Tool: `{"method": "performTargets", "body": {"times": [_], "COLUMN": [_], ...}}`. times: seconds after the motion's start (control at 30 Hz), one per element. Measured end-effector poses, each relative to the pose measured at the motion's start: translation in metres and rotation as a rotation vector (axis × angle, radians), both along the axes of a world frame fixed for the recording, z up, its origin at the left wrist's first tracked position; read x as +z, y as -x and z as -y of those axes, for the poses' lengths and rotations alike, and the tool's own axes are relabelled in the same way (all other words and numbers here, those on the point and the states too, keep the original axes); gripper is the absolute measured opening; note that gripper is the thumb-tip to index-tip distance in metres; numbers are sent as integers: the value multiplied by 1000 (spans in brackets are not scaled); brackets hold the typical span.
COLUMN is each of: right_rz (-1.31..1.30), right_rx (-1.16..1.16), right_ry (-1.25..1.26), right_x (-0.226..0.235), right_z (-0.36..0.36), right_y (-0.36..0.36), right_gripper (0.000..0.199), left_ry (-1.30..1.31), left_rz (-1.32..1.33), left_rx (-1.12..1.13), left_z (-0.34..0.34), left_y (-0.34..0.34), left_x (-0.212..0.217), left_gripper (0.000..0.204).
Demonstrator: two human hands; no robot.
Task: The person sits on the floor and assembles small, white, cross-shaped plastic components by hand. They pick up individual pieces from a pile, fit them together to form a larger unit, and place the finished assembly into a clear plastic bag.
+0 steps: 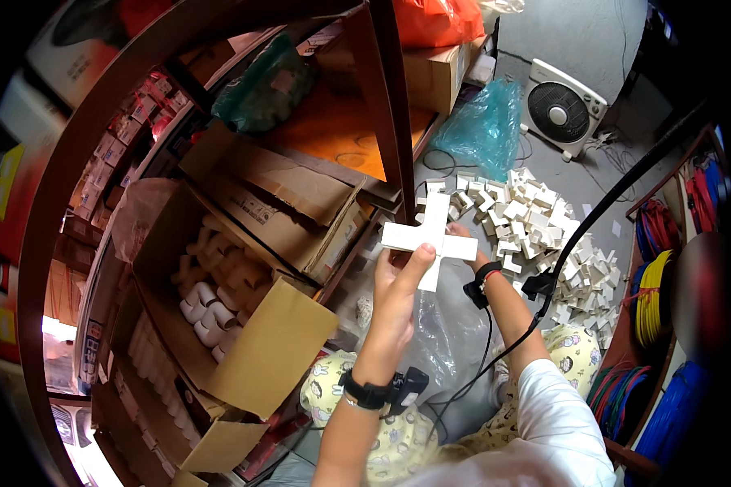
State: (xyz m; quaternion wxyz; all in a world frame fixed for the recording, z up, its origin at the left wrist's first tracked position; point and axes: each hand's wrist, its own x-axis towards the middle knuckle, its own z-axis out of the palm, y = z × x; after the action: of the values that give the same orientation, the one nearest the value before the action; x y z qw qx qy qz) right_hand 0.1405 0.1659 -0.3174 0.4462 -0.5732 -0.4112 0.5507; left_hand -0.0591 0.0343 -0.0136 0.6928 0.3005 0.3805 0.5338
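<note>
A white plastic cross-shaped fitting (435, 206) is held up in front of me, its four flat arms facing upward. My left hand (398, 296) grips it with the thumb on top and the fingers underneath. Partly behind its right arm is my right hand (468, 243); most of its fingers are hidden, so I cannot tell whether it touches the fitting. On the floor beyond, a large pile of small white angled plastic fittings (536, 223) spreads to the right. A clear plastic bag (447, 329) lies below my hands.
At left, an open cardboard box (272, 337) contains white curved fittings (207, 312). A dark red metal frame (390, 97) rises beside it. A teal plastic bag (483, 134) and a box fan (558, 112) stand farther back. Wire coils (654, 296) line the right; a black cable (597, 219) crosses overhead.
</note>
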Motion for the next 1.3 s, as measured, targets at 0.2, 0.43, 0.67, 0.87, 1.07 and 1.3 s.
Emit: {"method": "performTargets", "body": {"times": [0.2, 0.43, 0.67, 0.87, 1.07, 1.3], "right_rz": [-131, 60, 157, 682, 692, 354], "right_rx": [79, 127, -99, 45, 220, 156], "right_ry": [-35, -56, -458, -733, -782, -499], "right_x": [132, 268, 308, 305, 301, 285], "right_z": [0, 67, 143, 174, 187, 188], "right_y": [-17, -9, -14, -7, -14, -27], "right_gripper": [18, 20, 13, 26, 29, 25], "left_ry": [-31, -82, -110, -71, -21, -58], "left_rz": [-36, -84, -223, -198, -98, -141], "left_rx": [68, 62, -19, -58, -81, -122], "left_z": [1, 4, 15, 24, 27, 28], "left_y": [-10, -11, -29, -45, -44, -50], "left_x": [-10, -27, -41, -46, -49, -52], "left_gripper": [47, 54, 53, 57, 51, 54]}}
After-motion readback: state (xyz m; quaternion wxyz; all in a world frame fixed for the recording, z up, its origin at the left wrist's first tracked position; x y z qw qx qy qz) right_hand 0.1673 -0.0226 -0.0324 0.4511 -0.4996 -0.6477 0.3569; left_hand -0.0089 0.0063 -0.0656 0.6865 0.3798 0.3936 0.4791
